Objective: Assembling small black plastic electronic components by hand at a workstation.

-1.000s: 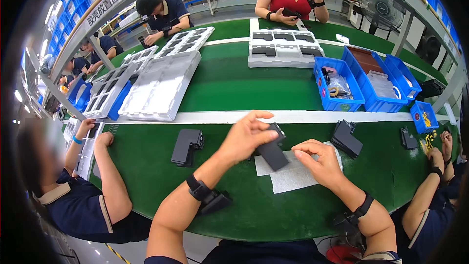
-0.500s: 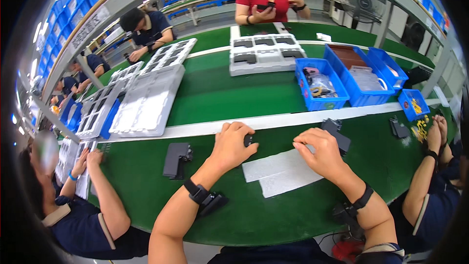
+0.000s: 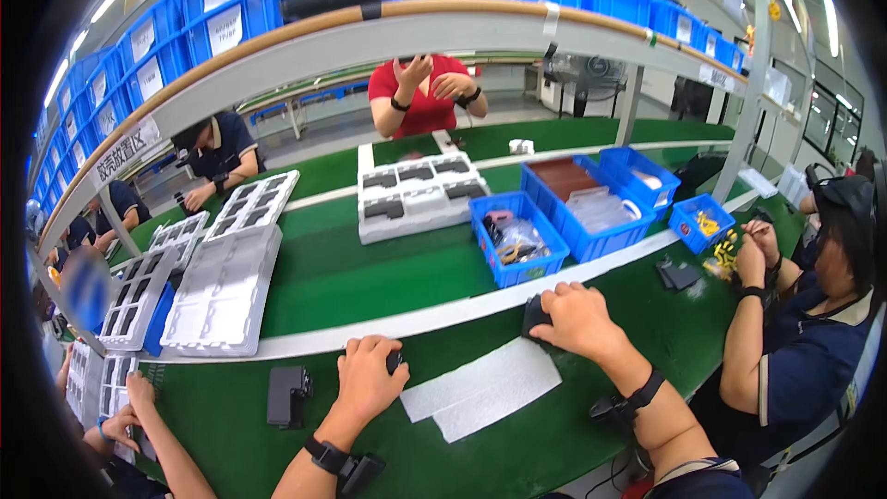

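Note:
My left hand (image 3: 370,377) is closed around a small black part (image 3: 395,361), mostly hidden by the fingers. My right hand (image 3: 580,319) reaches past the white foam-like sheets (image 3: 490,390), its fingers closed on a flat black plastic piece (image 3: 534,316). The two sheets lie overlapping on the green work surface between my hands. To the left of my left hand rests a black plastic housing (image 3: 288,397) with a notched right side.
Blue bins (image 3: 519,249) with bagged parts stand beyond my right hand. White trays (image 3: 226,291) are stacked at left; another white tray (image 3: 420,194) holds black parts. Co-workers sit on both sides and opposite. A shelf rail (image 3: 462,23) crosses above. Black pieces (image 3: 679,274) lie at right.
My right hand has gone from a raised pinch above the sheets to the black piece behind them, taking hold of it. My view has tilted up and turned right.

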`<state>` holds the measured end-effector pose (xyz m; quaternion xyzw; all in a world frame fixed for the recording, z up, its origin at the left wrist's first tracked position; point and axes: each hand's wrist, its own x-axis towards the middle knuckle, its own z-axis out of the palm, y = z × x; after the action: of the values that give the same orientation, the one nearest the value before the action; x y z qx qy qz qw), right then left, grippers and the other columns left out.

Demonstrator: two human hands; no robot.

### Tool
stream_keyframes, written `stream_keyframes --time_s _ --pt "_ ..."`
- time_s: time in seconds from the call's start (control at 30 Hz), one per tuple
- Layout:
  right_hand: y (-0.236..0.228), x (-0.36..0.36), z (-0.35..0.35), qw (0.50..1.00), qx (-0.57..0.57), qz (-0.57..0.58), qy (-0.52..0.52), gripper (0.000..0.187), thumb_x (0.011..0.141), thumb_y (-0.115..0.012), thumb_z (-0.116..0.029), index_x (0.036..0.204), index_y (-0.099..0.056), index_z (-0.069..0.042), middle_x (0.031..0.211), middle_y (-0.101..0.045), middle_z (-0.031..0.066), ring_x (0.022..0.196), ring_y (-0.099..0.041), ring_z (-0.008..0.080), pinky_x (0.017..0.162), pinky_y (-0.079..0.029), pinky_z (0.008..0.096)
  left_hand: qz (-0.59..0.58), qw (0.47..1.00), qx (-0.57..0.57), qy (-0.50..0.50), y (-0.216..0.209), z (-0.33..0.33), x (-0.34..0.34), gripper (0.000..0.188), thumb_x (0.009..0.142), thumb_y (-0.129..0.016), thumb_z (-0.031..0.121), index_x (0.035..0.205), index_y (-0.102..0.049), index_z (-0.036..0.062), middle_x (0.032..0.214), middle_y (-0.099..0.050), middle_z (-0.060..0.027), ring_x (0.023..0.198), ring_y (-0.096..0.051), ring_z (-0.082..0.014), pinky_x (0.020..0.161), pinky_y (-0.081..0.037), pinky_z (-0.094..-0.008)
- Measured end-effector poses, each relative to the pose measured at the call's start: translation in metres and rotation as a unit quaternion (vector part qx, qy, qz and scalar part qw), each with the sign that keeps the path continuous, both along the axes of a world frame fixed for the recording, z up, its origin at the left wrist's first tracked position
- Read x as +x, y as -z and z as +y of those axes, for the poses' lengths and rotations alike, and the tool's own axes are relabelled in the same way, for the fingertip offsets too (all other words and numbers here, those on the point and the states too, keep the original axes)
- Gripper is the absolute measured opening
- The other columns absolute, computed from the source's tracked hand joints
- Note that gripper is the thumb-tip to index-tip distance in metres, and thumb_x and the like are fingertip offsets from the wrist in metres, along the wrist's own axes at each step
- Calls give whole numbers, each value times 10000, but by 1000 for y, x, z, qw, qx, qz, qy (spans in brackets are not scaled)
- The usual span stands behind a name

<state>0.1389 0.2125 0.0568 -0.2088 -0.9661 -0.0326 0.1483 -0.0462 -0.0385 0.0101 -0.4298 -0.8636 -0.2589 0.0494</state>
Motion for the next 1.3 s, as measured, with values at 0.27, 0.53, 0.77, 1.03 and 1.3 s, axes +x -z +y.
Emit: stream_keyframes --time_s 0.27,0.53,0.77,1.03,1.3 --pt "5 -1 4 984 -112 -141 -5 705 720 -613 -136 1377 -365 -70 1006 -634 226 928 -631 375 769 -506 466 31 999 -11 0 5 5 16 388 707 -732 264 1063 -666 125 1263 -532 -144 1217 -410 -354 964 -313 -489" --pt "0 -1 4 976 -109 -187 -29 738 717 -580 -80 1412 -333 -81 1065 -602 251 993 -595 389 835 -475 477 -13 970 183 161 -3 22 40 213 729 -717 126 941 -704 113 1158 -610 -109 1121 -512 -328 944 -432 -416" --pt "7 5 10 989 -98 -111 -30 632 694 -719 -183 1262 -465 -70 1009 -622 211 921 -619 378 790 -505 457 -96 957 177 206 -4 25 48 165 776 -677 105 938 -698 81 1089 -658 -107 1017 -591 -286 852 -497 -371" --pt "1 1 -3 992 -84 -90 21 456 680 -722 -187 1085 -548 -70 883 -640 176 850 -634 365 732 -508 455 -166 947 189 200 0 23 45 163 802 -656 108 959 -692 78 1055 -675 -102 957 -627 -265 791 -527 -356" --pt "4 7 -4 998 -29 -50 23 412 622 -759 -160 982 -587 -59 849 -646 163 827 -629 353 719 -501 447 -222 941 172 189 1 24 45 213 842 -625 116 1047 -675 83 1123 -654 -79 965 -629 -218 798 -532 -320"
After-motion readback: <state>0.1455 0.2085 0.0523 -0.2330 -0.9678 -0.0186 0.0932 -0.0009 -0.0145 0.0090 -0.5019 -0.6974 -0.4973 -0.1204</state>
